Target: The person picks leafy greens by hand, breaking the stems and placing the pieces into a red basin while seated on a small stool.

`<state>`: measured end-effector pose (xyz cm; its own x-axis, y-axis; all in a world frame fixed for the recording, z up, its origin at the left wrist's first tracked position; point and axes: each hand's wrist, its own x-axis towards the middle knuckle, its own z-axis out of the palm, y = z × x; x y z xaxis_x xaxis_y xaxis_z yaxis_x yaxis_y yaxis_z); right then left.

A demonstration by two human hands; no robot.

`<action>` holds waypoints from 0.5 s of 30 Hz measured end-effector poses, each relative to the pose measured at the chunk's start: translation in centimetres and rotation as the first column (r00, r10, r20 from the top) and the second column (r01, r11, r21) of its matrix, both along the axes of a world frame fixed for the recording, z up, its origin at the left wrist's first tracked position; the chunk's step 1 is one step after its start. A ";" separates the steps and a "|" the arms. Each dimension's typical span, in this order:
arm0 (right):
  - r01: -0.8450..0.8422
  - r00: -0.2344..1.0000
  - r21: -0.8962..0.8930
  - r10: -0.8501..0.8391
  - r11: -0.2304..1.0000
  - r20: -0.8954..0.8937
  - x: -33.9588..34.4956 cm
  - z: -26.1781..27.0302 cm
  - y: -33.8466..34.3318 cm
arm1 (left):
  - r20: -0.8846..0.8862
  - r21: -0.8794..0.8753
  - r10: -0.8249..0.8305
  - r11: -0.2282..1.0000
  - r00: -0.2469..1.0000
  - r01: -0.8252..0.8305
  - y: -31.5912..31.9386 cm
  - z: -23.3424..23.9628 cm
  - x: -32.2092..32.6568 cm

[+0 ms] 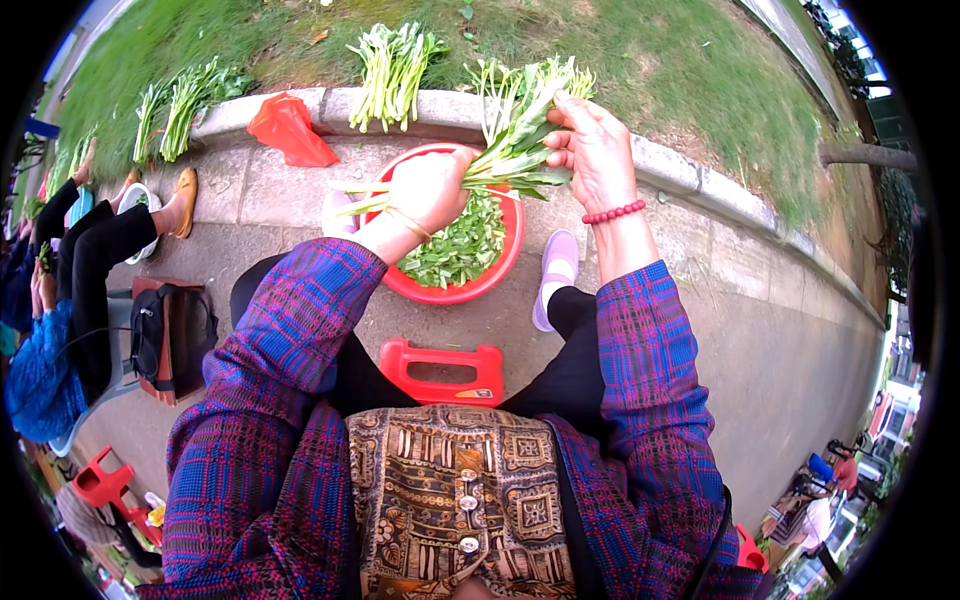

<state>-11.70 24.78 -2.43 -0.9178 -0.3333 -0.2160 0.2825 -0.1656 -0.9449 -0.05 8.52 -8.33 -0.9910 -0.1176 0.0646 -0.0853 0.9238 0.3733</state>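
Observation:
My left hand (431, 187) is closed around a small bunch of leafy green vegetables (517, 154), its pale stems poking out to the left and its leaves fanning up to the right. At the leaf tips, my right hand (596, 154) pinches a leaf with the thumb on top, the other fingers curled. Beneath both hands a red plastic basin (512, 251) holds cut green pieces (454, 247). Part of its far rim is hidden by my left hand and the leaves.
Bundles of greens (394, 82) lean on the stone curb (442, 109), beside a red plastic bag (292, 131). A red plastic stool (442, 350) shows between my legs. To the left sit people in dark trousers (112, 247), near a white basin (152, 202) and a black bag (154, 334).

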 end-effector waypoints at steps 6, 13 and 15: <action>0.009 1.000 -0.002 -0.009 1.000 0.001 -0.7 -0.7 0.2 | -0.155 -0.052 -0.049 0.998 0.987 0.042 -0.5 -1.1 0.0; -0.014 0.999 -0.301 0.024 0.954 0.027 -0.9 -0.8 0.5 | -0.088 0.056 -0.014 0.998 0.996 0.019 -0.8 -0.1 -0.3; -0.040 0.999 -0.370 0.051 0.928 0.020 -0.9 -0.7 0.7 | -0.004 0.123 0.030 0.992 1.000 -0.029 -0.4 1.1 -0.2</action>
